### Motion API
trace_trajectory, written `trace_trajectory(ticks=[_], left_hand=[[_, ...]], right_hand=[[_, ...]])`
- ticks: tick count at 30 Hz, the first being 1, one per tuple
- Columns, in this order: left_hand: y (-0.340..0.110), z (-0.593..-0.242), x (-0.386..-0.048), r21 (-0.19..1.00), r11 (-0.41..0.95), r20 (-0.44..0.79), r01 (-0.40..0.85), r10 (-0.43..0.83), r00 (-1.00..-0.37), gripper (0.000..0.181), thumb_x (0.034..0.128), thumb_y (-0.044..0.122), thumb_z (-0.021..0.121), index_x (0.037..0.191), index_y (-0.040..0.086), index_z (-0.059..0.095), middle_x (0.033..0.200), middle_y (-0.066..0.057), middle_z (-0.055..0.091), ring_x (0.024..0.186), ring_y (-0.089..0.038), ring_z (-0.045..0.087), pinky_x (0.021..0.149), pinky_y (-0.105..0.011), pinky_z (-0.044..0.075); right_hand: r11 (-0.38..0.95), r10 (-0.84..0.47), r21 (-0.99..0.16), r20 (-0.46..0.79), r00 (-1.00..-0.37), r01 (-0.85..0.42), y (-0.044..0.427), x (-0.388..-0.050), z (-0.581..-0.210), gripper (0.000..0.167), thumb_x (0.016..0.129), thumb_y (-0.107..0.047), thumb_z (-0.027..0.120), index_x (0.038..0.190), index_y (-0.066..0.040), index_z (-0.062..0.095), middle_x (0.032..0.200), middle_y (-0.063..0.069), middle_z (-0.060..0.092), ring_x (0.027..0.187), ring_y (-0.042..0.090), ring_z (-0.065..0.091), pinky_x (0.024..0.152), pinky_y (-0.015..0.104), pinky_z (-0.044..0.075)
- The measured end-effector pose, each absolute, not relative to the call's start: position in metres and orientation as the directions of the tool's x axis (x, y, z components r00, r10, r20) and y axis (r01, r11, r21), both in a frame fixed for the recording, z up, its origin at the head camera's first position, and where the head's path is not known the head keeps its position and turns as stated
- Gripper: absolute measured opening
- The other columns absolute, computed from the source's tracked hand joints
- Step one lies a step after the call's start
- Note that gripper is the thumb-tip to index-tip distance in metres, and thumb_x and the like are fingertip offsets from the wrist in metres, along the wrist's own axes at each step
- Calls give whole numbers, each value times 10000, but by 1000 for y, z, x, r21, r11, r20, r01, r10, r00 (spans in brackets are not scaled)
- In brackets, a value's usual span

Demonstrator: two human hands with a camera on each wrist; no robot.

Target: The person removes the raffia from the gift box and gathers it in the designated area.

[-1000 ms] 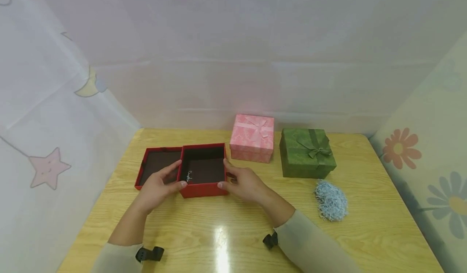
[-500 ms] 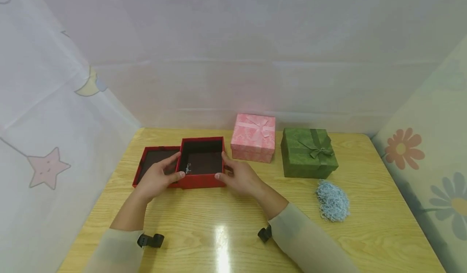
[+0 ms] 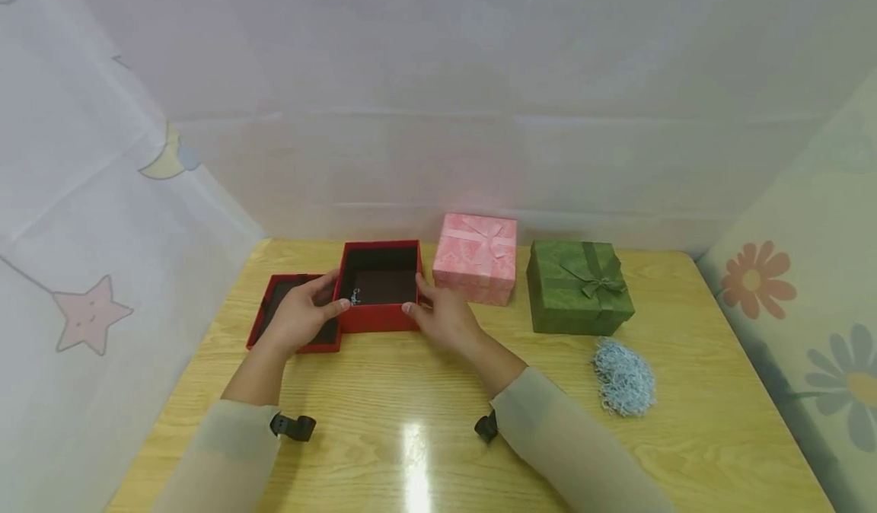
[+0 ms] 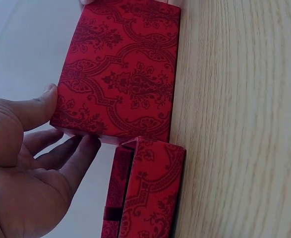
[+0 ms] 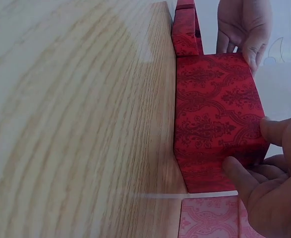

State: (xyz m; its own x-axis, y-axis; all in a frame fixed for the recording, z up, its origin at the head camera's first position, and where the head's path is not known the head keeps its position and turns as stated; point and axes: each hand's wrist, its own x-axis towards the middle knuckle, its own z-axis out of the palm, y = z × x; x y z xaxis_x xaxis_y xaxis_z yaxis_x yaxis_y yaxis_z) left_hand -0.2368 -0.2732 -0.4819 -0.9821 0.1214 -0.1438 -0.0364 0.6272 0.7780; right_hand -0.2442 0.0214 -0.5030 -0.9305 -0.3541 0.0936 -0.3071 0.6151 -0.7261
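In the head view, a red gift box (image 3: pixel 380 319) without its lid stands on the table, its dark inside facing up. A small silvery thing or print (image 3: pixel 355 296) shows inside at the front left corner. My left hand (image 3: pixel 301 317) grips the box's left side, thumb at the front corner and fingers along the side. Opposite it, my right hand (image 3: pixel 448 317) holds the right side the same way. The red lid (image 3: pixel 318 348) lies inside up at the left, partly covered by my left hand. Dark damask patterning covers the box's front (image 4: pixel 120 74) in the left wrist view.
Close on the right of the red box stands a pink gift box (image 3: pixel 474 262) with a bow. Farther right is a green gift box (image 3: pixel 572 300) with a ribbon. A clump of pale blue shredded paper (image 3: pixel 623 376) lies before it on the wooden table (image 3: pixel 384 437).
Both hands have slid the red box away toward the back of the table. More of the lid's front edge now shows. The pink box, green box and shredded paper stay put.
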Motion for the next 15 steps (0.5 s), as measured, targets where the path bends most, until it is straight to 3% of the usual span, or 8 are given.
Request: trace_trajectory(ticks=[5, 8, 11, 12, 15], left_hand=[[-273, -483, -246, 773, 633, -137, -36, 111, -984, 759, 998, 447, 696, 1642, 268, 335, 1641, -101, 392, 1462, -381, 421, 1109, -615, 427], [-272, -483, -249, 769, 638, -133, -35, 105, -986, 734, 1013, 420, 684, 1641, 257, 340, 1632, -106, 407, 1455, -382, 430, 1108, -614, 429], [-271, -483, -248, 766, 641, -135, -39, 101, -986, 745, 1008, 448, 680, 1642, 260, 336, 1631, -105, 408, 1454, -380, 432, 1108, -617, 426], [-271, -483, -248, 765, 643, -134, -39, 100, -986, 750, 1006, 455, 680, 1643, 259, 334, 1630, -107, 410, 1451, -380, 436, 1106, -617, 429], [-269, -483, -248, 771, 636, -123, -31, 101, -987, 766, 1003, 450, 687, 1647, 253, 321, 1634, -101, 405, 1447, -372, 443, 1100, -602, 443]], right_hand=[[628, -314, -711, 141, -939, -316, 17, -250, -505, 686, 1003, -394, 699, 1558, -70, 460, 565, -54, 566, 439, 78, 290, 475, 274, 357], [621, -292, -717, 162, -943, -315, 17, -252, -505, 679, 991, -376, 721, 1541, -57, 484, 919, 75, 772, 654, 105, 631, 659, 288, 557], [610, -272, -735, 158, -949, -297, 16, -253, -506, 681, 981, -370, 735, 1541, -72, 490, 1346, 104, 681, 1088, 163, 708, 906, 341, 589], [604, -268, -743, 153, -951, -289, 17, -253, -506, 682, 978, -370, 738, 1544, -80, 490, 1417, 95, 627, 1199, 179, 667, 964, 361, 573], [577, -259, -777, 120, -959, -253, 18, -252, -506, 681, 976, -374, 740, 1551, -108, 492, 1355, 77, 679, 1168, 159, 689, 937, 335, 585]])
